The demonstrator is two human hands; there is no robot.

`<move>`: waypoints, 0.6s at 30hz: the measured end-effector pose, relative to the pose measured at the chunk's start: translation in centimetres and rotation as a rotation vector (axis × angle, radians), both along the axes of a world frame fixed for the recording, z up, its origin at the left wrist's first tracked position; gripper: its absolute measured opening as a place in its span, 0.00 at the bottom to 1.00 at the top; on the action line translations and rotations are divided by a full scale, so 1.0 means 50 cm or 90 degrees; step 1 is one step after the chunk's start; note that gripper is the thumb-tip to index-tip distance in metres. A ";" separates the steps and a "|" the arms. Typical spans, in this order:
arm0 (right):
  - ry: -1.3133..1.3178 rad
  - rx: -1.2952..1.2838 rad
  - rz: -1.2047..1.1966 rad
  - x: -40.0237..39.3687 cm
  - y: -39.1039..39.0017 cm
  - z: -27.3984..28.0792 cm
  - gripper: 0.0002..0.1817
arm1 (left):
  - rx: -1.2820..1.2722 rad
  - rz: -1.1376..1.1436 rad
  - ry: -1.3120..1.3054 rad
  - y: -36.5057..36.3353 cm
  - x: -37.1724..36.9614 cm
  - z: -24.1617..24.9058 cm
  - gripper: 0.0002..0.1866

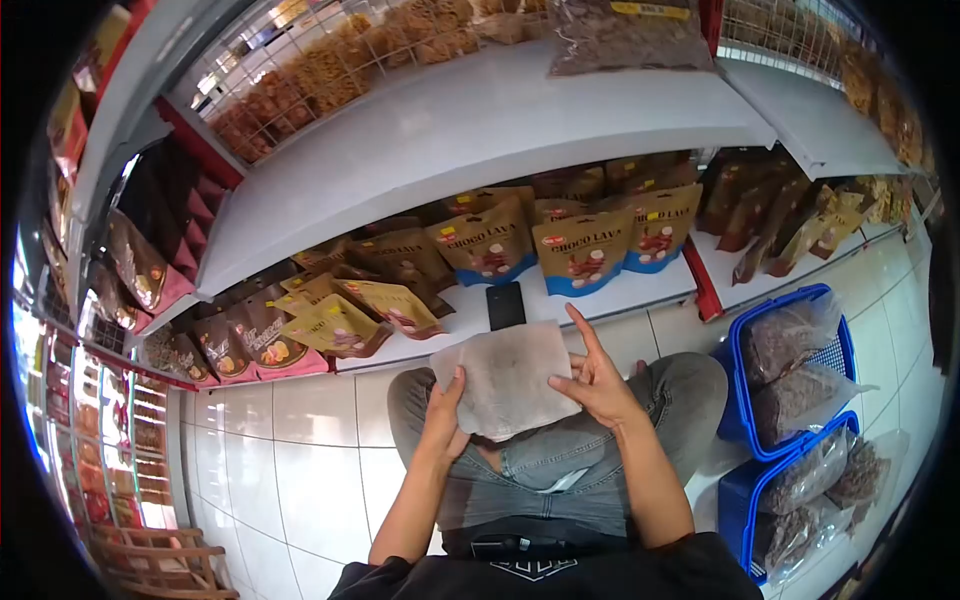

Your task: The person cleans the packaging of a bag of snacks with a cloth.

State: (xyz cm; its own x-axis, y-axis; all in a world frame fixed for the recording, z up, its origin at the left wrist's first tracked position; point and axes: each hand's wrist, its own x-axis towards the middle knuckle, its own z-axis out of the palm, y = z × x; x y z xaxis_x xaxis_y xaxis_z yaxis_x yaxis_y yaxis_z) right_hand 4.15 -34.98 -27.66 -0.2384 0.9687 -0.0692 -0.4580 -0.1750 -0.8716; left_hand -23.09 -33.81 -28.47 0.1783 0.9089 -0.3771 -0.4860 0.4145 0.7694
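A greyish-white folded cloth (508,380) is spread between my hands above my lap. My left hand (445,408) grips its left edge, thumb on top. At its right edge, my right hand (596,378) pinches the cloth with the thumb on top, while the index finger points up and away from it. Just beyond the cloth, a black phone (506,304) lies on the low shelf, its near end partly covered from view. Brown Choco Lava pouches (585,252) with blue bottoms stand behind the phone.
Yellowish pouches (338,326) lean on the bottom shelf (470,299) at left. A wide grey shelf (420,130) overhangs them. Two blue baskets (735,400) with bagged goods sit on the floor at my right. A wooden rack (160,560) is at lower left.
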 end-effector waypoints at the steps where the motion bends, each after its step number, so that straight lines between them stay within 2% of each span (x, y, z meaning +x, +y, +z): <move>1: 0.022 0.038 -0.038 0.000 0.001 0.004 0.51 | 0.000 -0.015 0.006 0.001 -0.005 -0.006 0.29; 4: 0.030 0.068 -0.015 0.034 0.013 -0.041 0.42 | 0.011 -0.048 0.029 -0.004 -0.018 -0.022 0.29; 6: -0.061 0.023 0.101 0.049 0.015 -0.037 0.39 | 0.024 -0.063 0.051 -0.005 -0.027 -0.016 0.29; 8: -0.144 0.081 0.145 0.046 0.017 -0.030 0.38 | 0.082 -0.060 0.134 -0.009 -0.015 -0.008 0.32; 9: -0.183 0.160 0.126 0.030 0.020 -0.029 0.39 | 0.111 -0.061 0.173 -0.010 -0.007 -0.001 0.34; 10: -0.225 0.234 0.102 0.015 0.021 -0.029 0.41 | 0.191 -0.095 0.240 -0.012 -0.002 0.008 0.36; 12: -0.201 0.290 0.044 -0.014 0.006 -0.045 0.37 | 0.360 -0.198 0.336 -0.016 0.039 0.025 0.40; 13: -0.232 0.144 0.183 -0.010 0.006 -0.084 0.38 | 0.387 -0.228 0.331 -0.020 0.071 0.031 0.42; 14: -0.307 0.251 0.103 -0.021 0.002 -0.110 0.38 | 0.412 -0.260 0.322 -0.030 0.097 0.042 0.43; 16: -0.252 0.327 -0.018 -0.046 0.002 -0.103 0.27 | 0.423 -0.281 0.336 -0.033 0.116 0.040 0.45; 17: -0.233 0.247 -0.020 -0.052 0.008 -0.107 0.24 | 0.411 -0.269 0.362 -0.030 0.118 0.032 0.45; 18: -0.210 0.170 -0.018 -0.046 0.008 -0.111 0.21 | 0.384 -0.229 0.275 -0.036 0.132 0.025 0.44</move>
